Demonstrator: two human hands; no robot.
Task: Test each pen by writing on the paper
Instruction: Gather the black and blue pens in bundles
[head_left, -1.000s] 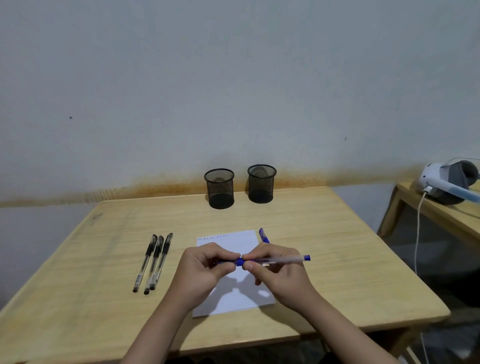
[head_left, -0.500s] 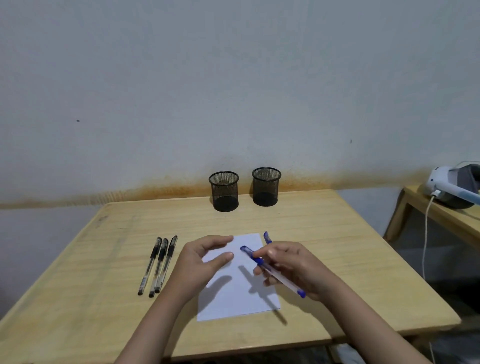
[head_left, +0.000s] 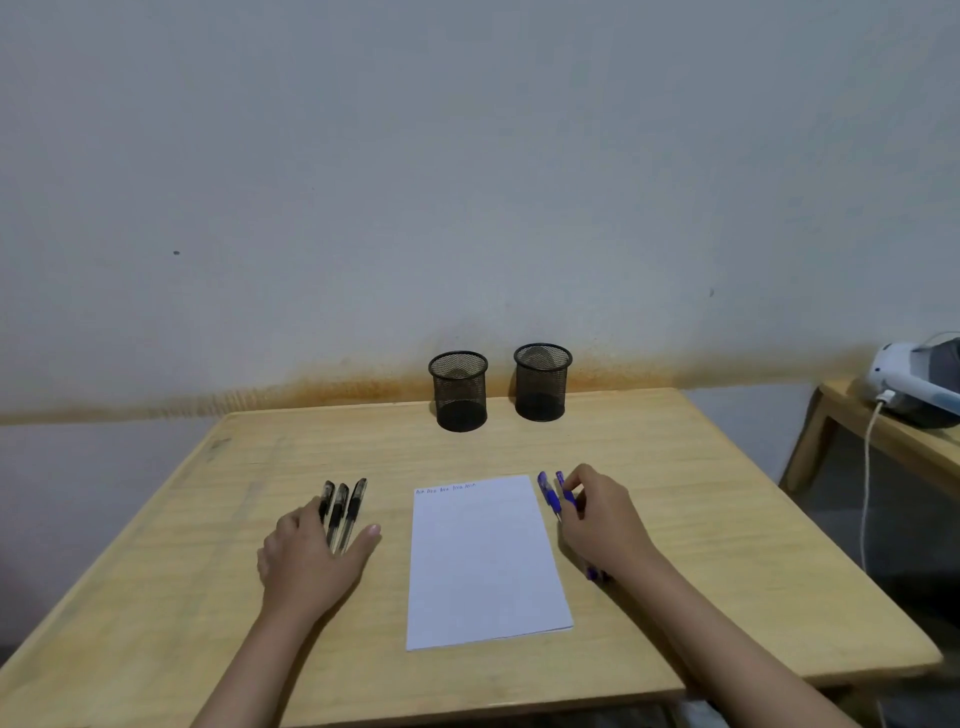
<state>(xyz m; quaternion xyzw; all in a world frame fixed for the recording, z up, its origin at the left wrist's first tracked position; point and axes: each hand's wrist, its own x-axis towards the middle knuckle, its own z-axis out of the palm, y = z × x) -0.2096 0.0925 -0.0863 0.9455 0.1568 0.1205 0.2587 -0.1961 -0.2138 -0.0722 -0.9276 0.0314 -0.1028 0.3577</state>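
Note:
A white sheet of paper (head_left: 483, 561) lies in the middle of the wooden table (head_left: 675, 519), with a short line of blue writing along its top edge. Three black pens (head_left: 347, 506) lie side by side left of the paper. My left hand (head_left: 311, 561) rests flat over their lower halves, fingers spread. Right of the paper lie two blue pens: one (head_left: 548, 493) lies free beside the sheet. My right hand (head_left: 602, 519) pinches the other blue pen (head_left: 567, 493) near its top, low against the table; its far end pokes out under my wrist.
Two black mesh pen cups (head_left: 460, 392) (head_left: 542, 382) stand at the back of the table near the wall. A second wooden table at the right carries a white and grey headset (head_left: 914, 376) with a white cable hanging down.
My hands have separated. The right hand carried the blue pen off the paper to the table on its right, beside the other blue pen. The left hand moved onto the black pens.

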